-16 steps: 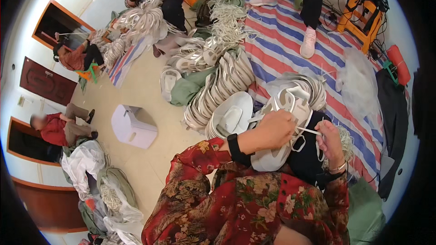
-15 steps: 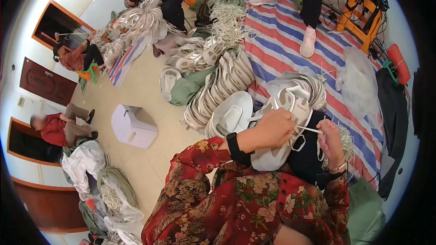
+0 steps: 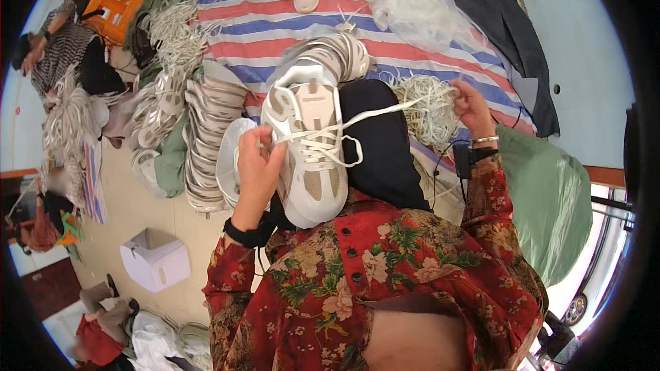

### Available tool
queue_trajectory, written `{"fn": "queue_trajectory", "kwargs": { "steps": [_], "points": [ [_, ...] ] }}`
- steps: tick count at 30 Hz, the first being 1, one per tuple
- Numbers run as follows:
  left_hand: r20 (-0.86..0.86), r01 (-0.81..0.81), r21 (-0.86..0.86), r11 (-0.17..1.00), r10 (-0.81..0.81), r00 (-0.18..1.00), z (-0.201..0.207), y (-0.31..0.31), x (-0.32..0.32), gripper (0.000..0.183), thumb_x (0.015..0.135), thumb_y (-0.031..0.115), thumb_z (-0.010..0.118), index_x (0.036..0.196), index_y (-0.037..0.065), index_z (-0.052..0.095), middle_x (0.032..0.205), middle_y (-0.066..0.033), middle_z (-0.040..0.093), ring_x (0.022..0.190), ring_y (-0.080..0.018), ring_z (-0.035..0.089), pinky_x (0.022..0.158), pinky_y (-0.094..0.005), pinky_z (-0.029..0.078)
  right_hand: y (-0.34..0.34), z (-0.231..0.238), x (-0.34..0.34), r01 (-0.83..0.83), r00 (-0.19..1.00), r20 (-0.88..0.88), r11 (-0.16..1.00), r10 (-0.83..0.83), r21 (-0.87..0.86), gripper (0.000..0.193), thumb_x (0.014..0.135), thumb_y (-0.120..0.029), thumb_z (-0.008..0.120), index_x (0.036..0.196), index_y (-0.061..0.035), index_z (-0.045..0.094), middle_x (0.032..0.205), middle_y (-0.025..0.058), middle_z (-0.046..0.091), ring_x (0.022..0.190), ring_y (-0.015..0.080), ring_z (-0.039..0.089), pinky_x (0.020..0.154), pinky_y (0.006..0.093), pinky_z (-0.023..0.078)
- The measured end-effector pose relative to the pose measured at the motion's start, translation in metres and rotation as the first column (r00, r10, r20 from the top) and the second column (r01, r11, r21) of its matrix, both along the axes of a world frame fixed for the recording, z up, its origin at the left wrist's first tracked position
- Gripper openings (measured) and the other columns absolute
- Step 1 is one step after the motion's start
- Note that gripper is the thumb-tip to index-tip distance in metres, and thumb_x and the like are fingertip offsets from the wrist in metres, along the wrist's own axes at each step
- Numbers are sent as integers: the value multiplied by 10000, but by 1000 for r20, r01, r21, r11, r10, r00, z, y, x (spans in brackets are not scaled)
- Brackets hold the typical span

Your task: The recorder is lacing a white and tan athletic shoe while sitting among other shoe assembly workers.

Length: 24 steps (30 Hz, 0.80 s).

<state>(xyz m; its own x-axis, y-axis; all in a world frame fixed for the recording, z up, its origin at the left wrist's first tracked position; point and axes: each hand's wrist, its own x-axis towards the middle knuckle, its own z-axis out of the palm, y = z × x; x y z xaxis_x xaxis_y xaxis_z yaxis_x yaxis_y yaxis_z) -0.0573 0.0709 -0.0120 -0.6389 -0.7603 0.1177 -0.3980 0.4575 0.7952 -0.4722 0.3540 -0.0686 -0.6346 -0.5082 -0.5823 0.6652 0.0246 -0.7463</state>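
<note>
A beige and white shoe upper (image 3: 316, 182) lies toe toward me over my lap, with white lacing criss-crossed over its tongue. My left hand (image 3: 257, 168) is at its left side, thumb and fingers closing on the shoelace where it leaves the eyelets. Off to the right, my right hand (image 3: 473, 108) is raised with fingers pinched at the far end of the shoelace (image 3: 378, 111), which stretches from the upper over my dark-clad knee (image 3: 378, 144). A loose lace loop hangs at the upper's right side.
Stacked shoe uppers (image 3: 206, 137) stand to the left, more uppers (image 3: 337, 55) just beyond. A heap of laces (image 3: 426, 113) lies by my right hand on the striped sheet (image 3: 268, 24). A white stool (image 3: 155, 261) and other people are at left; a green sack (image 3: 543, 199) is right.
My view has turned right and down. My hands have moved apart, the right one drawing the lace out to the right. The upper now faces up, with its lacing showing.
</note>
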Motion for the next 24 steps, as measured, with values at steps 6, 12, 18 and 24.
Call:
{"fn": "queue_trajectory", "kwargs": {
  "steps": [6, 12, 18, 24],
  "points": [
    [50, 2, -38, 999, 0, 999, 4, -4, 12, 156, 905, 121, 651, 957, 6, 559, 819, -106, 590, 737, -243, 575, 687, -343, 473, -55, 69, 105, -334, 740, -554, 923, 382, 190, 241, 958, -260, 580, 952, -42, 683, 917, 32, 722, 509, 75, 597, 423, 195, 383],
    [124, 199, -50, 979, -191, 974, 21, -7, 1, 196, 872, 161, 697, 921, 33, 558, 814, -116, 572, 742, -249, 580, 672, -339, 465, -98, 98, 204, -727, 184, -600, 519, 778, 449, 198, 984, -179, 504, 974, -20, 623, 718, 130, 660, 507, 233, 633, 525, 330, 500],
    [43, 88, 89, 992, -92, 995, 25, 3, 3, 187, 883, 158, 692, 945, 41, 558, 767, -36, 555, 660, -157, 541, 629, -300, 451, -101, 92, 185, -675, 118, -661, 548, 741, 493, 176, 920, -215, 614, 916, -43, 649, 775, 124, 649, 733, 282, 664, 644, 399, 504],
    [-347, 31, 732, 681, 333, 877, 35, -35, 0, 188, 928, 17, 553, 1108, 69, 542, 701, 29, 494, 523, -36, 370, 449, -192, 286, -105, 94, 181, -637, -113, -862, 630, 494, 444, 105, 838, -124, 667, 921, -70, 632, 853, 86, 604, 768, 297, 634, 655, 379, 501]
  ]
}}
